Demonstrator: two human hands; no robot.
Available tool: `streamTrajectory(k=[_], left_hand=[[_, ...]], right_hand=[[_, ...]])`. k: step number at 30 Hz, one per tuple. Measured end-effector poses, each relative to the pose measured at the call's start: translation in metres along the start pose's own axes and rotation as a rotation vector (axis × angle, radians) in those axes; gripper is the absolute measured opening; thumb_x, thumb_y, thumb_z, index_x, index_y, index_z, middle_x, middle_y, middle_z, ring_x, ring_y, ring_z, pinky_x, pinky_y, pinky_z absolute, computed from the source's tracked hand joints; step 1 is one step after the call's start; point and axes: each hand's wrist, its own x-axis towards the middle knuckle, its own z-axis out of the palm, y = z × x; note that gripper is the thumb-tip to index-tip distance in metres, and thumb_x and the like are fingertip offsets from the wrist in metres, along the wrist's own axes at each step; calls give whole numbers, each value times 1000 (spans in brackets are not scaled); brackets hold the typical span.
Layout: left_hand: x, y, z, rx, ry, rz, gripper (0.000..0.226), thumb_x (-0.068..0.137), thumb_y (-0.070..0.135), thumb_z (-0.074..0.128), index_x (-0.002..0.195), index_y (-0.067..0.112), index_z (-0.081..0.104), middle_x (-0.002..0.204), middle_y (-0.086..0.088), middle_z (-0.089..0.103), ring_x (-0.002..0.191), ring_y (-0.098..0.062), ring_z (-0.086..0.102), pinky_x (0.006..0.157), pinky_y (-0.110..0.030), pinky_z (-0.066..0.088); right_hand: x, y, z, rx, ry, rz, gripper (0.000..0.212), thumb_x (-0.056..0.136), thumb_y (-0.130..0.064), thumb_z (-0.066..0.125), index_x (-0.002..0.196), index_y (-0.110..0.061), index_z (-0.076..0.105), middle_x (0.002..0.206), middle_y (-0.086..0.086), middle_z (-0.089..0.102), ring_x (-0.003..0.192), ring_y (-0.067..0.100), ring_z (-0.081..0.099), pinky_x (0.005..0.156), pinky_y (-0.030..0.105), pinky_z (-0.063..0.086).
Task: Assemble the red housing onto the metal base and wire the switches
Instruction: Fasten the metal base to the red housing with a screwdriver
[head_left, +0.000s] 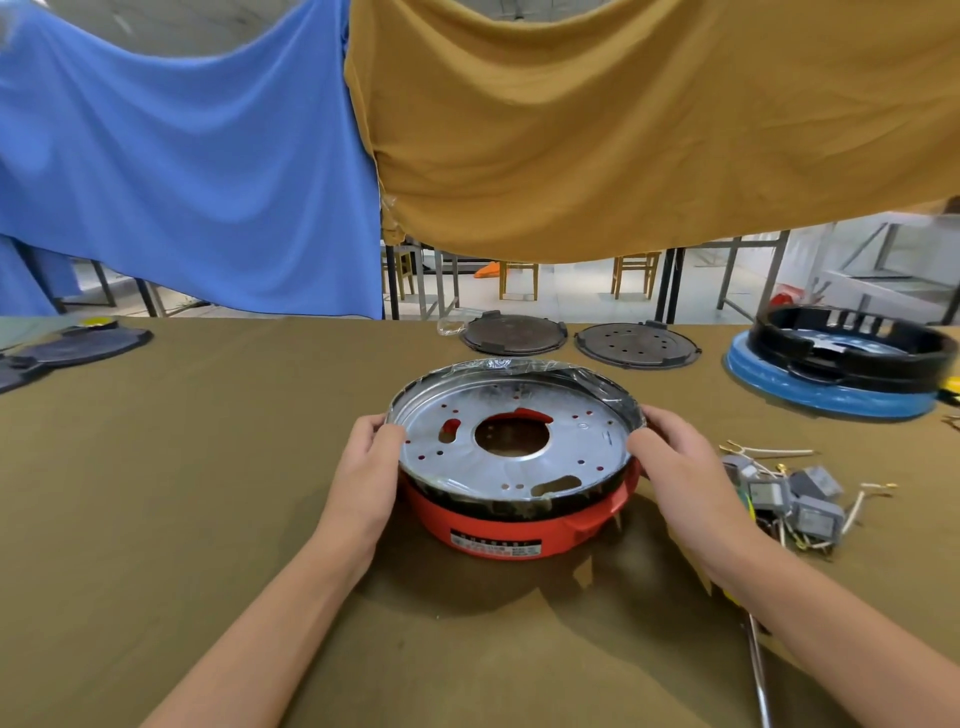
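Note:
A round metal base (582, 447) with a big centre hole and several small holes sits on the red housing (498, 525), tilted up at the far side; clear film clings to its rim. My left hand (363, 478) grips the base's left rim, thumb on top. On the opposite rim my right hand (675, 467) grips the same way. A heap of grey switches (789, 493) with white wires lies on the table just right of my right hand.
Two dark round plates (511, 335) (636, 345) lie behind the housing. A black ring on a blue base (831, 395) stands at the far right. Dark parts (78, 348) lie far left. A screwdriver shaft (758, 675) lies by my right forearm. Blue and yellow cloths hang overhead.

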Motion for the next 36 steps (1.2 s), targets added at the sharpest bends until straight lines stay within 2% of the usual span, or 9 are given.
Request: streamTrajectory(k=[5, 11, 15, 18, 22, 27, 31, 34, 36], left_hand=[[1, 0, 0, 21, -17, -35, 30, 83, 36, 48, 109, 28, 60, 100, 13, 69, 103, -12, 63, 95, -37, 50], [-2, 4, -2, 53, -80, -54, 39, 78, 40, 43, 106, 23, 66, 100, 9, 72, 103, -15, 64, 96, -37, 50], [-3, 4, -4, 57, -94, -81, 40, 73, 41, 45, 107, 26, 60, 106, 5, 70, 105, -18, 62, 95, -36, 48], [-6, 8, -7, 84, -135, -105, 41, 67, 44, 49, 103, 27, 58, 109, 1, 67, 100, -21, 62, 85, -35, 49], [-5, 18, -12, 83, -185, -143, 55, 67, 56, 50, 104, 18, 66, 99, -1, 70, 90, -22, 62, 85, -38, 48], [-10, 21, -8, -1, -196, -108, 32, 88, 37, 47, 75, 26, 74, 79, 4, 73, 72, -13, 65, 69, -29, 46], [-12, 19, -7, -4, -156, -187, 21, 84, 27, 47, 85, 17, 66, 82, -3, 68, 75, -20, 59, 73, -34, 43], [-10, 21, -11, 40, -143, -161, 18, 76, 31, 45, 61, 24, 53, 57, 6, 56, 58, -15, 50, 65, -33, 41], [-7, 24, -15, 66, -134, -195, 31, 78, 35, 44, 49, 27, 52, 51, 8, 52, 50, -12, 50, 66, -32, 45]], right_hand=[[-2, -5, 0, 21, -23, 42, 42, 94, -22, 49, 79, -59, 63, 84, -33, 65, 92, -9, 57, 80, 25, 43], [-2, -2, 0, 46, -56, 98, 26, 99, -26, 43, 85, -33, 63, 78, -30, 68, 73, -16, 60, 73, 24, 43], [-3, -5, 0, 14, -78, 133, 29, 98, -21, 38, 98, -11, 64, 100, 7, 70, 98, 21, 63, 97, 45, 46], [-1, -10, -3, 25, -84, 121, 34, 95, -20, 35, 104, 8, 52, 108, 29, 58, 83, 33, 51, 95, 58, 44], [3, -13, -6, 65, -63, 174, 41, 95, -23, 39, 117, 10, 48, 118, 29, 56, 106, 45, 56, 99, 61, 43], [1, -9, -3, 113, -22, 204, 22, 98, -46, 46, 90, -33, 61, 80, -13, 69, 85, 5, 60, 74, 31, 49], [-4, -3, 7, 110, -76, 169, 22, 96, -25, 40, 102, -28, 61, 92, -14, 72, 92, 4, 64, 85, 34, 51], [2, -10, 5, 146, -94, 161, 33, 96, -14, 35, 116, -20, 61, 107, -9, 68, 95, 6, 60, 78, 25, 45], [9, -13, -1, 153, -126, 157, 38, 97, -9, 35, 109, -19, 69, 92, -4, 72, 81, 8, 64, 62, 20, 49]])
